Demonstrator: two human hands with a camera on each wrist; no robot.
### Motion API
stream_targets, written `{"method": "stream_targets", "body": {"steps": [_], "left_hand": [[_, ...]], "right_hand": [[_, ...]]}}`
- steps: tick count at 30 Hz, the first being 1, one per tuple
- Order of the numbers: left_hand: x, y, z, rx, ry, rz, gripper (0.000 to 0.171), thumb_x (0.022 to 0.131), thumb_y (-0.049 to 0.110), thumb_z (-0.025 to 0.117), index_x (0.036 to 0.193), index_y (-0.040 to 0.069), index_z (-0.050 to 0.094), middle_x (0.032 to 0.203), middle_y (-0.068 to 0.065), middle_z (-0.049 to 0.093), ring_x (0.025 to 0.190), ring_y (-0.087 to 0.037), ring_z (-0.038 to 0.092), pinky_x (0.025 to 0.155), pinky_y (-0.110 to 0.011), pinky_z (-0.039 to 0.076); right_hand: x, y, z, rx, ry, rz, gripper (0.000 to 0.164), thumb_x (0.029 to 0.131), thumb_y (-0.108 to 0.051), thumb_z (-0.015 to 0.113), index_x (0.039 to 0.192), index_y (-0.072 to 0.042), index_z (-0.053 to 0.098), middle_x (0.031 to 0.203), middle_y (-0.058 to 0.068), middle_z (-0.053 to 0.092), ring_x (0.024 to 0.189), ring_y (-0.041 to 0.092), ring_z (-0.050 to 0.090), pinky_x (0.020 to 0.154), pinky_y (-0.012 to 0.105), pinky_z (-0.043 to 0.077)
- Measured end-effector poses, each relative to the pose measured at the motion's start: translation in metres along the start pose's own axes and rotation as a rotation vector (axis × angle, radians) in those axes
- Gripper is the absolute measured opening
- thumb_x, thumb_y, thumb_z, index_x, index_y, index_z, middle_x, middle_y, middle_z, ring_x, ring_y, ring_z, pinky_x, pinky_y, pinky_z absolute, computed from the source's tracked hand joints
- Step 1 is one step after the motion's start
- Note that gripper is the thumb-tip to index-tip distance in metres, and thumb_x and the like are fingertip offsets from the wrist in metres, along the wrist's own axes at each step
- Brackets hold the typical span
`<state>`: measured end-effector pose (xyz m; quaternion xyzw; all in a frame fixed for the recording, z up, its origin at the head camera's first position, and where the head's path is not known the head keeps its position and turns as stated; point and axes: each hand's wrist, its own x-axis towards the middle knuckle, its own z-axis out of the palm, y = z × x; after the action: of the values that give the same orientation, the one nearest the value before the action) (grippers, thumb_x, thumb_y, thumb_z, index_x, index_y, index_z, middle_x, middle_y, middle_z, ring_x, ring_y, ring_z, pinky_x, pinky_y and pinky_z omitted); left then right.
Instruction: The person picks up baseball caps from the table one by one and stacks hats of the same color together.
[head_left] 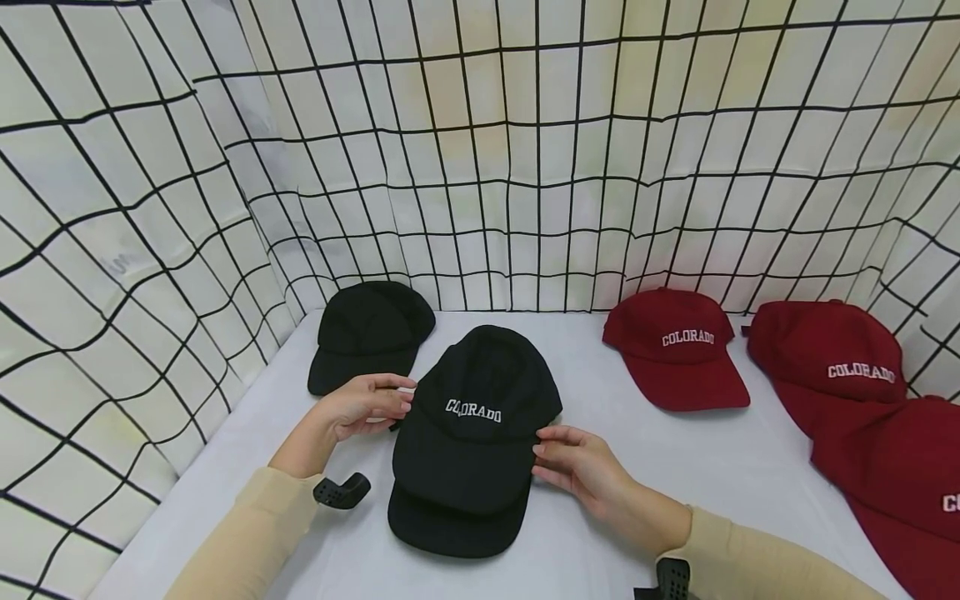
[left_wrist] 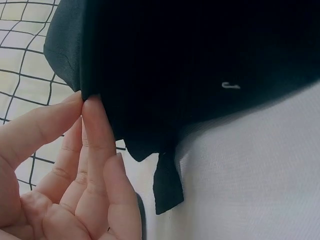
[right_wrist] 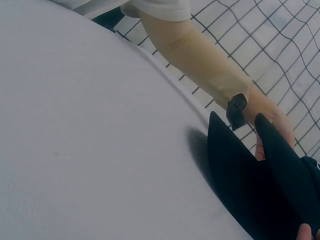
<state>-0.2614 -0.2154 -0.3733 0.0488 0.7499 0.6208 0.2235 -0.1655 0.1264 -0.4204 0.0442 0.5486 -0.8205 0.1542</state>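
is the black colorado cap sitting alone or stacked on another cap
Stacked: the black fabric Colorado cap sits on another black cap, whose brim shows beneath its own. Both hands' fingers pinch its sides.

Bright, even light in all three views, with strong fisheye bending in the head view.

The head view is sharp and softly lit from above: the black cap and red caps cast only faint shadows on the white tabletop, and there is no glare. The grid backdrop bows outward toward the frame edges, most at the left. The left wrist view is close and soft; the cap's fabric falls into near-solid black with little detail, while the fingers are evenly lit. In the right wrist view the brim throws a soft shadow on the pale tabletop, slightly washed out.
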Motion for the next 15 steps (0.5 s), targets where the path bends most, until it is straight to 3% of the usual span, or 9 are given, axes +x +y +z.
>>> {"method": "stream_targets", "body": {"steps": [15], "left_hand": [[-0.0018, 0.0029, -0.0008, 0.009, -0.012, -0.007, 0.031, 0.092, 0.002, 0.069, 0.122, 0.001, 0.064, 0.103, 0.001, 0.072, 0.087, -0.012, 0.069, 0.079, -0.032, 0.056]], "right_hand": [[-0.0048, -0.0006, 0.0008, -0.019, -0.008, 0.031, 0.012, 0.098, 0.001, 0.062, 0.102, -0.005, 0.071, 0.097, 0.006, 0.066, 0.085, 0.016, 0.067, 0.084, 0.033, 0.059]]}}
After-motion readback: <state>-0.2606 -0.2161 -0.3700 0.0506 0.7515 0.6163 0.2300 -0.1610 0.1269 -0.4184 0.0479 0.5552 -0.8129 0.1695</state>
